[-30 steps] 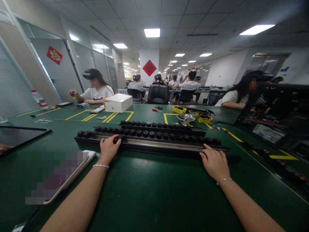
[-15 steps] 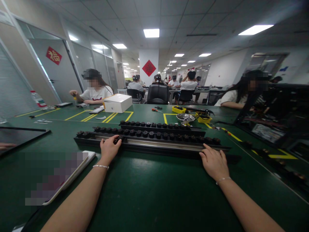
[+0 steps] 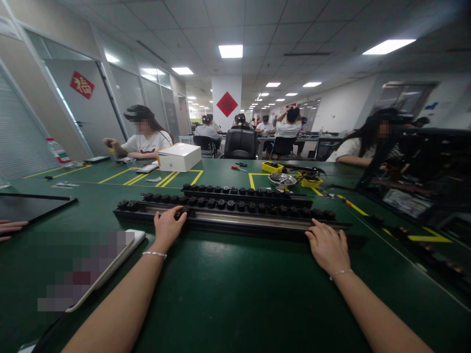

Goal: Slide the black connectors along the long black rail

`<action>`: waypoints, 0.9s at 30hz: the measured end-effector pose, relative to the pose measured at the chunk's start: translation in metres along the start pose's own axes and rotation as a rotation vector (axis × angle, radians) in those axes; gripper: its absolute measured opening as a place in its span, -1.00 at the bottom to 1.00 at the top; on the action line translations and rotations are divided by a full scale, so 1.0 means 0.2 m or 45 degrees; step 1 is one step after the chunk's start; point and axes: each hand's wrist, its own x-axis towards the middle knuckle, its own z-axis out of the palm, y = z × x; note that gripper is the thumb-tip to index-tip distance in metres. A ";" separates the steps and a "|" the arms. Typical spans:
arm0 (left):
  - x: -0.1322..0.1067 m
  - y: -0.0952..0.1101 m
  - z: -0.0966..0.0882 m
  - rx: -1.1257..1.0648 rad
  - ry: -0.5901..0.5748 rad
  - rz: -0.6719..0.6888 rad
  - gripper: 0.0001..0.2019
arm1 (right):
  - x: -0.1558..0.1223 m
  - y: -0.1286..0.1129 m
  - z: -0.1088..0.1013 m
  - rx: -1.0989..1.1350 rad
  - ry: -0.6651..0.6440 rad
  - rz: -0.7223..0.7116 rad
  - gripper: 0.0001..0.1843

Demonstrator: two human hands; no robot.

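Observation:
A long black rail point(image 3: 243, 228) with a shiny metal strip along its channel lies crosswise in front of me. My left hand point(image 3: 168, 226) has its thumb and fingers closed around a small black round part point(image 3: 183, 210) in the channel. Near the rail's right end, my right hand point(image 3: 329, 247) grips the near edge with bent fingers. Its fingertips on the far side are partly hidden. Two black parts point(image 3: 127, 204) sit at the rail's left end. Behind it, another rail carries a row of black round parts point(image 3: 230, 204), and a shorter row point(image 3: 225, 189) stands farther back.
A phone-like device point(image 3: 142, 236) lies left on the green table point(image 3: 228, 304). Farther back are a white box point(image 3: 180, 158), a metal bowl point(image 3: 282, 182), yellow trays point(image 3: 272, 167) and a red screwdriver point(image 3: 237, 168). Another person's hand point(image 3: 11, 228) touches a dark panel point(image 3: 40, 211) at left.
My hands stay at nearly the same places on the rail, with only a slight shift to the right. At the far left, the other person's hand has moved to the panel's near edge.

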 end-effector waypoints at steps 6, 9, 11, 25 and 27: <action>0.00 -0.01 0.01 0.008 0.024 0.028 -0.62 | -0.01 0.00 0.00 -0.030 0.026 0.001 -0.54; 0.00 -0.01 0.01 0.066 0.024 0.029 -0.61 | -0.01 0.00 0.01 -0.025 0.024 -0.005 -0.54; 0.00 -0.01 0.01 0.090 0.008 0.036 -0.61 | -0.01 0.00 0.01 -0.016 0.025 -0.005 -0.54; 0.00 -0.02 0.01 0.034 -0.014 0.042 -0.64 | 0.00 0.00 0.01 -0.015 0.006 -0.006 -0.51; 0.00 -0.02 0.01 0.026 -0.013 0.039 -0.64 | 0.00 0.01 0.01 -0.017 0.002 -0.002 -0.51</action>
